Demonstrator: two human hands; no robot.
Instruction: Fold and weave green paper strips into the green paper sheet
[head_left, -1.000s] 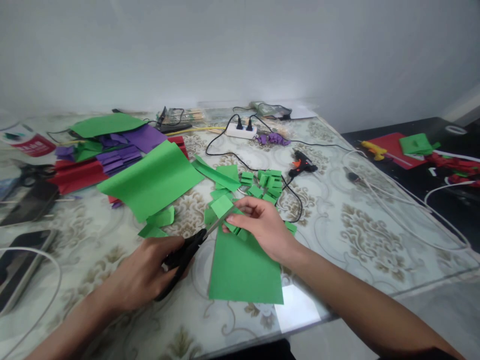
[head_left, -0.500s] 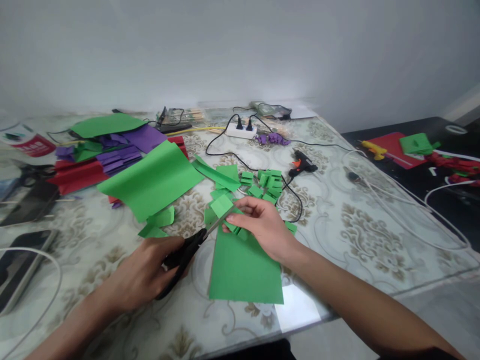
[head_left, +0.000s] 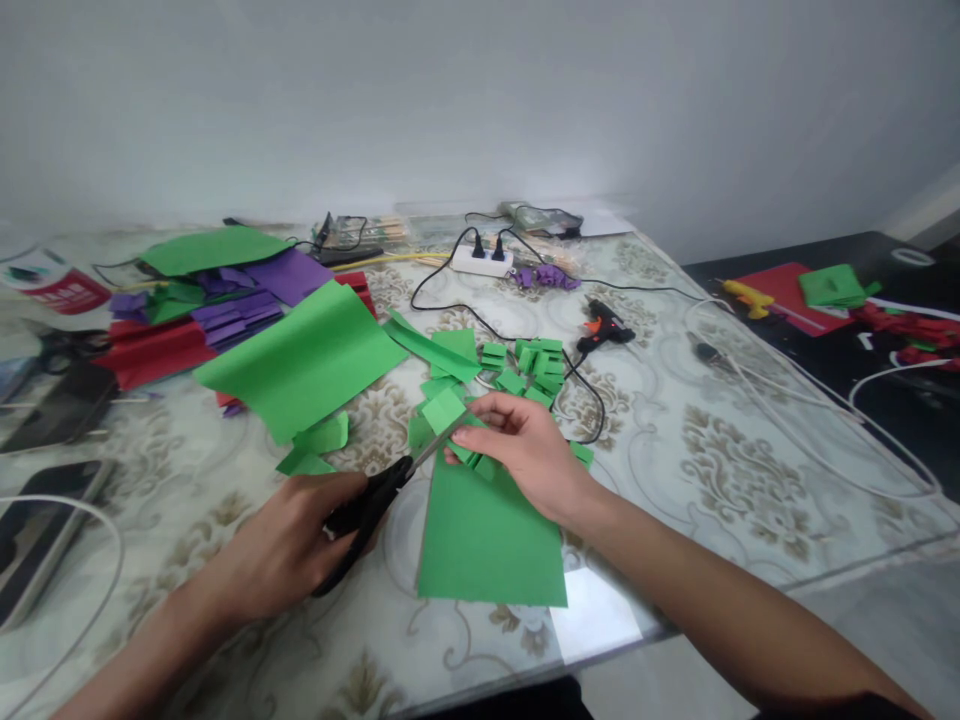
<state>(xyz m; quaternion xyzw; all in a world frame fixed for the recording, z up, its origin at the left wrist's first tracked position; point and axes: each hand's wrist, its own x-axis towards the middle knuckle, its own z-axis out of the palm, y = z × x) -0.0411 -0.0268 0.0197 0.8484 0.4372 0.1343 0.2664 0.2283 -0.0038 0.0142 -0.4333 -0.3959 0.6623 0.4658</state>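
My left hand is closed round the black handles of a pair of scissors, whose blades point up and right. Between thumb and fingers, my right hand pinches a small folded strip of green paper. The scissor blades lie against this paper, beside a lighter green square. Whether the blades are fully closed is hard to make out. Below both hands lies a flat green sheet. Beyond my right hand sits a cluster of small folded green paper pieces.
A large green sheet overlaps red and purple paper on the left. A black glue gun lies right of the pieces, its cord looping nearby. Farther back is a white power strip. A phone rests at the left edge.
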